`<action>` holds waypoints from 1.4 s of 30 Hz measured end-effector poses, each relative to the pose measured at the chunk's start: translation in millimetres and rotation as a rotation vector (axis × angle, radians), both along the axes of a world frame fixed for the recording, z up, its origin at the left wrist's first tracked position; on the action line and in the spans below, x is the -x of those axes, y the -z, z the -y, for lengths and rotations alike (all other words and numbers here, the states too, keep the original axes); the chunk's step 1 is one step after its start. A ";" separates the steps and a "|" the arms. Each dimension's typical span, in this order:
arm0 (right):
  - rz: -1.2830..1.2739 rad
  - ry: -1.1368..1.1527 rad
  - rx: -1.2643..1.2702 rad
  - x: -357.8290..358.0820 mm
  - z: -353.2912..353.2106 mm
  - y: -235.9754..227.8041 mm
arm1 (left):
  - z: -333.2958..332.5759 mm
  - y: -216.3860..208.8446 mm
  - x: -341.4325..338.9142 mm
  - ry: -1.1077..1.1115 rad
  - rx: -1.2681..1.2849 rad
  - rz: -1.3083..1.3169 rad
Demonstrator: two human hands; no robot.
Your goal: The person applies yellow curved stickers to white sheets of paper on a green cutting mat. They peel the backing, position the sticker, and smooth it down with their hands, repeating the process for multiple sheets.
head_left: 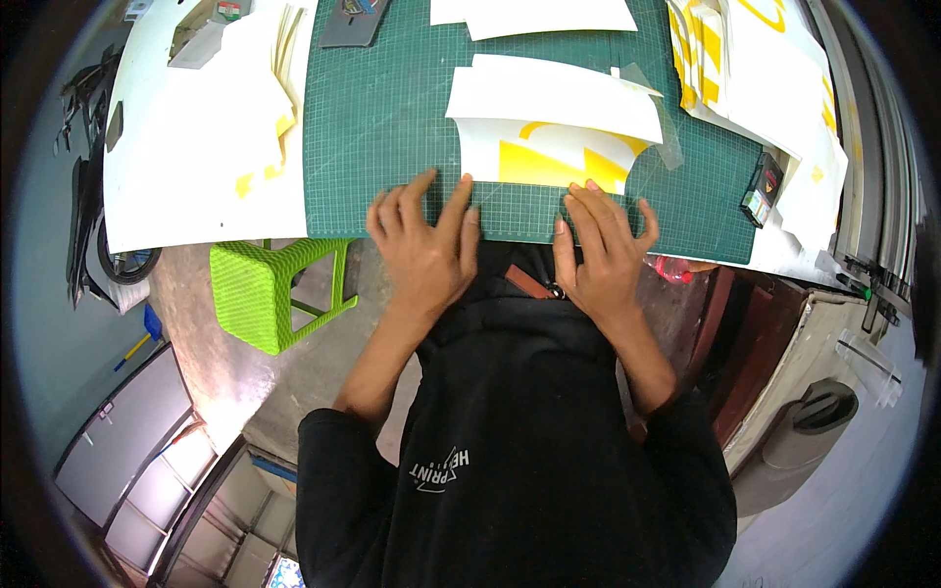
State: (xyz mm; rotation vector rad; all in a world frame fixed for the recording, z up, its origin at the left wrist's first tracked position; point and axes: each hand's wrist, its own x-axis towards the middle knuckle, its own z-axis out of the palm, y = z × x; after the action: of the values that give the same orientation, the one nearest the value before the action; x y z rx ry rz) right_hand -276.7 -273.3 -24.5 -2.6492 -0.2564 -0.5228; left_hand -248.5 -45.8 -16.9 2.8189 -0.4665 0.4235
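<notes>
A white sheet with yellow printing (554, 157) lies on the green cutting mat (382, 118), its far part curled over so the plain white side shows. My left hand (426, 240) is open, fingers spread on the mat's near edge, with the index fingertip at the sheet's near left corner. Opposite it, my right hand (600, 245) is open too, its fingertips resting on the near edge of the sheet toward the right. A clear strip (668, 127) sticks out by the sheet's right end. Beyond it lies another white sheet (549, 15).
White papers (225, 118) are piled at left, and a yellow-and-white stack (745, 88) at right. A small black box (762, 189) sits near the mat's right edge, a dark grey flat item (351, 22) at the far edge. A green stool (260, 294) stands below the table.
</notes>
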 end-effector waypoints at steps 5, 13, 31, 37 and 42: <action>0.030 0.068 0.004 1.6 31.2 4.7 | -3.4 0.8 0.1 0.013 0.004 0.013; 0.036 0.041 0.049 5.1 32.2 6.3 | 41.7 -6.4 -8.7 0.191 0.187 -0.102; -0.065 -0.266 0.001 -45.8 1.9 -29.8 | 53.6 3.2 22.7 0.359 0.099 -0.302; -0.053 0.169 -0.713 -47.9 68.1 -33.5 | 54.6 -5.1 21.3 0.350 0.141 -0.321; -0.647 -0.367 -1.653 -87.0 73.8 -23.2 | 51.3 0.3 22.6 0.364 0.122 -0.335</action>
State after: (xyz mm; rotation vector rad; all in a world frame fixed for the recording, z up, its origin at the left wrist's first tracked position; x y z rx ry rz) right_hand -189.7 -347.1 -1.3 -0.9898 -0.0289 0.2502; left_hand -271.2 -97.1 -17.2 2.5387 -0.8234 -0.0900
